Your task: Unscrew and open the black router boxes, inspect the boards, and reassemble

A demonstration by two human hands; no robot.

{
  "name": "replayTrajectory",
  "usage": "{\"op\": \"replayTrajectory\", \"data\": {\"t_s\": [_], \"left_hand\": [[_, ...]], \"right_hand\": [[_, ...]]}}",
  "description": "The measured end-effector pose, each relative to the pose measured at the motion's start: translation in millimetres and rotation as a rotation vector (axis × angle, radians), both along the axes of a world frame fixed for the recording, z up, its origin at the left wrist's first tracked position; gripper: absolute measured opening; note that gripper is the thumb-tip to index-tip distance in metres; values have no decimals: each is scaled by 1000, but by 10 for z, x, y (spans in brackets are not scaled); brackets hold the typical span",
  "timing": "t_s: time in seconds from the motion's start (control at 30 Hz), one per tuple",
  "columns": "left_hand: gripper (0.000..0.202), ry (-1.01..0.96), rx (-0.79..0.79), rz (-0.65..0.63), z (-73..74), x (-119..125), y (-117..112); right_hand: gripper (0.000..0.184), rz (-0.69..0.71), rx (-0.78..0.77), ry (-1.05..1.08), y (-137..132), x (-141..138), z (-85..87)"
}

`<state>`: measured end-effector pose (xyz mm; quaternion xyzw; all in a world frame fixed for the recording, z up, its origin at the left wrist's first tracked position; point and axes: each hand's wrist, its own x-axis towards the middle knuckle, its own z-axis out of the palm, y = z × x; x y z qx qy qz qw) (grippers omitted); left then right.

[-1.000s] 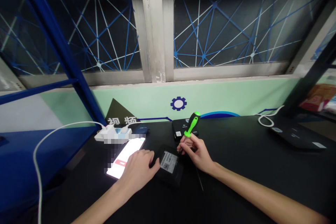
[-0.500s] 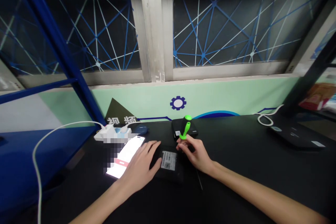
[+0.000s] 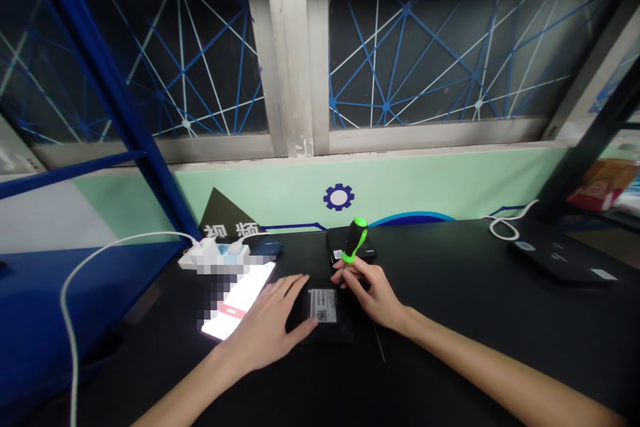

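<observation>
My right hand held a green-and-black screwdriver tilted up above the surface, its fingers closed together low on the handle, with the shaft hidden behind them. My left hand lay open, its fingers spread apart, their tips on the left edge of a flat black device box that sat between my hands on the black surface. A white printed label covered part of its top. The box looked stiff and fairly light, and its smooth casing seemed likely to slide, so pressing it down from above or pinching its sides appeared the surest hold. The screwdriver's thick, rounded handle looked easy to grip and turn.

A second black box stood just beyond the screwdriver. To my left, a smartphone glowed beside my left hand, partly pixelated, near a white power strip, a dark blue computer mouse and a trailing white cable. A mint-green wall rose behind the surface, beneath metal-framed windows patterned with a blue-and-white web.
</observation>
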<state>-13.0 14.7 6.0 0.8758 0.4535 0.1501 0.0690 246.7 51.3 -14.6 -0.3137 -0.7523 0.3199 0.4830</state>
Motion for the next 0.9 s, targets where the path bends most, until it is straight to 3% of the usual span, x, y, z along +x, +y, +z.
{"op": "replayTrajectory", "data": {"t_s": [0.37, 0.53, 0.9], "left_hand": [[69, 8, -22, 5, -20, -7, 21], [71, 15, -46, 6, 13, -2, 5], [62, 6, -24, -45, 21, 5, 3]], "right_hand": [[14, -80, 62, -40, 9, -38, 34], [15, -34, 89, -54, -16, -23, 55], [17, -78, 67, -42, 12, -40, 41]]}}
